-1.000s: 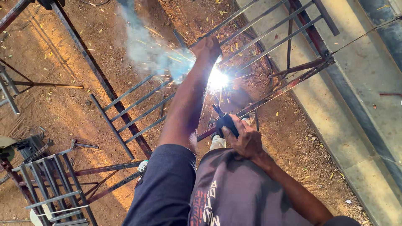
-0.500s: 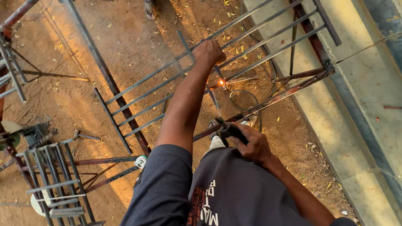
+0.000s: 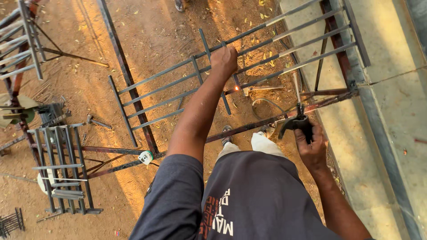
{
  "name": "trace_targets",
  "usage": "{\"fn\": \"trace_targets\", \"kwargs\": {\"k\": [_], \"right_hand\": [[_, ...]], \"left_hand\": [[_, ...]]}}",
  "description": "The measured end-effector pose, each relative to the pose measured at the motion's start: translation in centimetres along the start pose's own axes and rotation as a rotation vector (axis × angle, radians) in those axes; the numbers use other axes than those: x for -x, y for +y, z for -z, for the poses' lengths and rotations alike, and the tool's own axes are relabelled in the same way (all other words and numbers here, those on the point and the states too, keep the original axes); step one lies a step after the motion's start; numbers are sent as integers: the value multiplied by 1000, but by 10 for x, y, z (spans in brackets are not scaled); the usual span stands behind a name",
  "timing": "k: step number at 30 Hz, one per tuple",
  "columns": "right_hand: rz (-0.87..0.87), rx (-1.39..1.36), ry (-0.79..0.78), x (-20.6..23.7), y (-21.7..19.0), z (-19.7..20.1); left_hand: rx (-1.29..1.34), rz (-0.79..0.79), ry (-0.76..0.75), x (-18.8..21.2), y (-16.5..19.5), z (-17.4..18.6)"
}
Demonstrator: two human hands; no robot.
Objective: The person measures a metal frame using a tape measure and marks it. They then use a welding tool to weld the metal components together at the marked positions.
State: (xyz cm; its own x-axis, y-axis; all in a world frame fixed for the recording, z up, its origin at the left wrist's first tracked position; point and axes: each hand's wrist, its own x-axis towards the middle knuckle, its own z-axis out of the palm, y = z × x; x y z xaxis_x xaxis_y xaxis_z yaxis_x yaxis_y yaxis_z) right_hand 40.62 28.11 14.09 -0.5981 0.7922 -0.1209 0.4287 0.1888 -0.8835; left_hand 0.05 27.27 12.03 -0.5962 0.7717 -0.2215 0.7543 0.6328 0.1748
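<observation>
My left hand (image 3: 223, 60) is closed around a vertical bar of a grey metal grill (image 3: 169, 95) that lies over the dirt. Just below that hand an orange glowing spot (image 3: 236, 88) shows on a joint of the grill. My right hand (image 3: 311, 149) grips a black electrode holder (image 3: 298, 123) to the right of the spot. A thin welding rod (image 3: 296, 91) sticks up from the holder, its tip apart from the glowing joint. A long rusty steel bar (image 3: 249, 126) runs under the grill, across my shoes (image 3: 267, 130).
A small white and green tape measure (image 3: 145, 157) sits on the rusty bar. Stacked smaller grills (image 3: 62, 169) and a hammer (image 3: 95, 121) lie at the left. A concrete slab (image 3: 391, 111) borders the right side. A cable loop (image 3: 262, 104) lies under the grill.
The bright arc and smoke of a second ago are gone; only a small glow stays. My right hand has drawn the holder back to the right, away from the joint.
</observation>
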Motion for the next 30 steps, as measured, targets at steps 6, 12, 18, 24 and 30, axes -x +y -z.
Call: {"fn": "trace_targets", "kwargs": {"k": [6,12,18,24,30], "right_hand": [[-90,47,-200,-16,-23,-6],[28,143,-324,-11,-42,-25],[439,260,-280,-6,-63,-41],[438,303,-275,-2,-82,-57],[412,356,-290,6,-95,-80]], "left_hand": [[-6,44,70,-7,7,-3],[26,138,-52,-1,5,-8],[491,126,361,82,-6,-40],[1074,411,-77,248,-3,-75],[1619,279,-428,298,-11,-98]]}}
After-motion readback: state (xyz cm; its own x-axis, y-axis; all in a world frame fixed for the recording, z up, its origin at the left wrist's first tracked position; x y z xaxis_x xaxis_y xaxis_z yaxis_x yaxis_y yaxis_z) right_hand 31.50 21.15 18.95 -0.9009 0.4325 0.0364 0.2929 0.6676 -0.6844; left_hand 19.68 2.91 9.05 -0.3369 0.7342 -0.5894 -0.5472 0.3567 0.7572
